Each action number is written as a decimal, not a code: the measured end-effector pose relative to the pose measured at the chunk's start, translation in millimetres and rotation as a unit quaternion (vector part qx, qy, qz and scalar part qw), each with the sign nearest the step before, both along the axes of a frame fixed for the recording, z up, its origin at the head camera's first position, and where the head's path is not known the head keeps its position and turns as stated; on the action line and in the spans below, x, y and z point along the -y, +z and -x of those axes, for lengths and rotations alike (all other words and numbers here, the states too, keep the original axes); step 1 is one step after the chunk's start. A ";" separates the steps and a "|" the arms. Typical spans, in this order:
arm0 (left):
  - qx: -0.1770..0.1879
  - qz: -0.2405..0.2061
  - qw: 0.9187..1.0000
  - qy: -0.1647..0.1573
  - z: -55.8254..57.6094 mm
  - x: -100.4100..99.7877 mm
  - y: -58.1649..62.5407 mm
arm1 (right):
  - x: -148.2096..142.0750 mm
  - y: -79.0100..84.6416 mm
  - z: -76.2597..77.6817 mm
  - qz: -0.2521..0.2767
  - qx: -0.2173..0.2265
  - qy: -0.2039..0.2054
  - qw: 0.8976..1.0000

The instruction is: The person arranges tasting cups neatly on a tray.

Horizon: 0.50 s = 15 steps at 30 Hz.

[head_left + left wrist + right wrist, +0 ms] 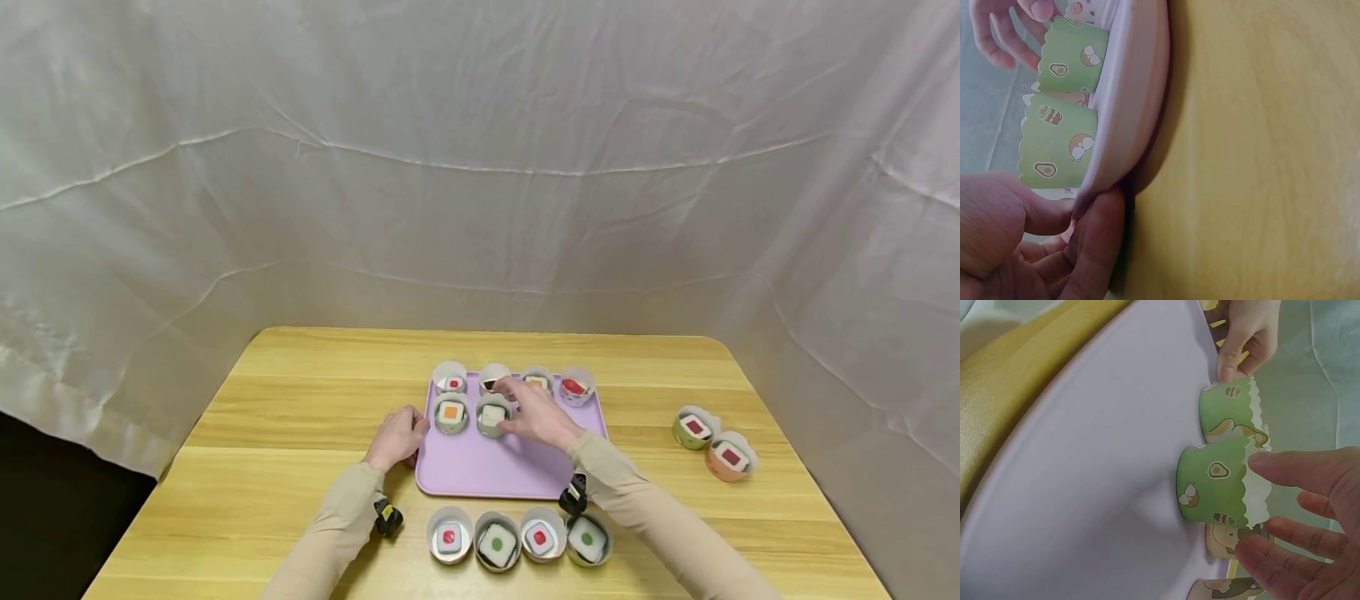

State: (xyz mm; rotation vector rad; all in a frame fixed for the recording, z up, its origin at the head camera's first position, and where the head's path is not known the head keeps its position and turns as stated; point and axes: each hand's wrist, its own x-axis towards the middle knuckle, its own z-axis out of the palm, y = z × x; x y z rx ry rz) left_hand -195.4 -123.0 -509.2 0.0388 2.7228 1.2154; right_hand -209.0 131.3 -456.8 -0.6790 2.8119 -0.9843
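My left hand [399, 435] pinches the left rim of the purple tray [480, 471] between thumb and finger, as the left wrist view shows. My right hand [534, 408] is over the tray beside a green paper baking cup [1216, 484] that stands upright there. Its thumb lies right at the cup's scalloped rim, and the fingers are spread loosely on the other side. Inside that cup is a white sushi-like piece [492, 416]. Left of it stands another green cup [1075, 56], holding a white piece with an orange square [451, 412].
Several filled cups line the tray's back edge, among them one with a red piece [574, 387]. A row of cups [498, 543] stands in front of the tray. Two more, a green cup [694, 427] and an orange cup [729, 458], are at the table's right.
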 end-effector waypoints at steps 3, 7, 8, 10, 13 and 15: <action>0.002 -0.001 1.000 0.001 0.4 0.4 0.2 | -2.2 1.7 -1.6 0.010 0.003 -0.001 1.000; 0.002 -0.003 1.000 0.000 1.1 1.5 0.3 | -6.4 4.7 -3.9 0.022 0.006 -0.002 1.000; 0.002 -0.002 1.000 0.000 1.1 1.5 0.3 | -7.8 5.1 -4.4 0.025 0.005 -0.002 1.000; 0.003 -0.003 1.000 0.001 1.2 1.2 0.4 | -10.9 5.7 -5.0 0.028 0.006 -0.001 1.000; 0.005 -0.003 1.000 0.000 0.6 0.6 0.3 | -15.5 6.5 -5.5 0.035 0.008 0.002 0.999; 0.005 -0.002 1.000 -0.002 0.3 0.6 0.2 | -18.5 7.3 -6.1 0.040 0.009 0.005 0.999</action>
